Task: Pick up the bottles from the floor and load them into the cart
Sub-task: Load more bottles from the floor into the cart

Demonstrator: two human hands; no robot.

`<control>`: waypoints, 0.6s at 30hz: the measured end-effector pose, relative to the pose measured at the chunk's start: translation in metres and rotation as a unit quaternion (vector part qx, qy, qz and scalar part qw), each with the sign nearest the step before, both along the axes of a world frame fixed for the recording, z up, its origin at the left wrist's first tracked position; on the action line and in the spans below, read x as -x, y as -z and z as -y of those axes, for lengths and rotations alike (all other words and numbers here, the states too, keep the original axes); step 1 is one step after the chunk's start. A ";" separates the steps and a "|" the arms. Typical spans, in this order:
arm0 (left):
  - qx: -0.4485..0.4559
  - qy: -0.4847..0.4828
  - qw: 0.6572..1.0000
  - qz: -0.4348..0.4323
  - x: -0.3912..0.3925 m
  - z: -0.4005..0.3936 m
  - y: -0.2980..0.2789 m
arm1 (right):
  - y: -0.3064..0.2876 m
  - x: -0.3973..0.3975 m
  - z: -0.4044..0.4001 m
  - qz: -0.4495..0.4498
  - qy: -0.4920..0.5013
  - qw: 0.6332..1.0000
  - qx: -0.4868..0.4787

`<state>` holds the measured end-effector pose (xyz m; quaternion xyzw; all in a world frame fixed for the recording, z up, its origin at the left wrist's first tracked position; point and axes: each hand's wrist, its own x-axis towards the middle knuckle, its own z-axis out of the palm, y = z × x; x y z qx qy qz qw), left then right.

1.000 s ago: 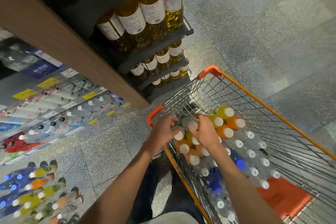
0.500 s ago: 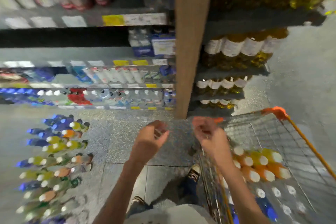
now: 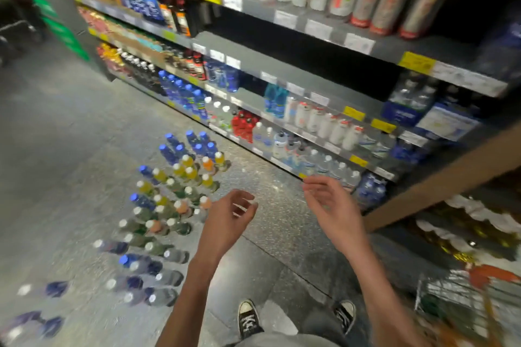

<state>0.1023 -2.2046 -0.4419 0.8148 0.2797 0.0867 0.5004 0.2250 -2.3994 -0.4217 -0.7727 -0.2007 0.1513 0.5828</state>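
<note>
Standing in tight rows on the grey floor [image 3: 70,132] at the left: a large cluster of bottles [image 3: 169,205], blue-capped ones at the far end, yellow and orange ones in the middle, clear ones nearest and blurring toward the lower left corner. Judging from that crowd, leaving much of the loading undone; many bottles waiting to be lifted.

Hanging above the floor just right of the cluster: the left hand [image 3: 228,220], palm turned inward, fingers [image 3: 248,205] loosely curled and apart, gripping nothing. Lying nearest those fingertips, the white-capped bottles at the cluster's right edge, close but not touching.

Hovering further right, the right hand [image 3: 332,205], fingers [image 3: 315,183] spread and slightly bent, likewise empty, well apart from any floor bottle.

Running behind both hands, stocked store shelves [image 3: 310,70]. Showing below, two black-and-white sneakers [image 3: 248,318].

Sitting at the lower right edge, blurred, the wire cart [image 3: 451,301] with an orange corner; contents impossible to make out here, so counting what is loaded not possible.
</note>
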 end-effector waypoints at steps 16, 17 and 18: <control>-0.032 -0.180 0.979 -0.095 0.028 -0.203 0.095 | 0.075 -0.043 -0.238 -0.095 -0.197 0.971 0.090; -0.033 -0.179 0.977 -0.113 0.024 -0.216 0.109 | 0.092 -0.051 -0.256 -0.106 -0.202 0.969 0.098; -0.028 -0.180 0.974 -0.132 0.020 -0.230 0.126 | 0.111 -0.057 -0.274 -0.110 -0.207 0.966 0.109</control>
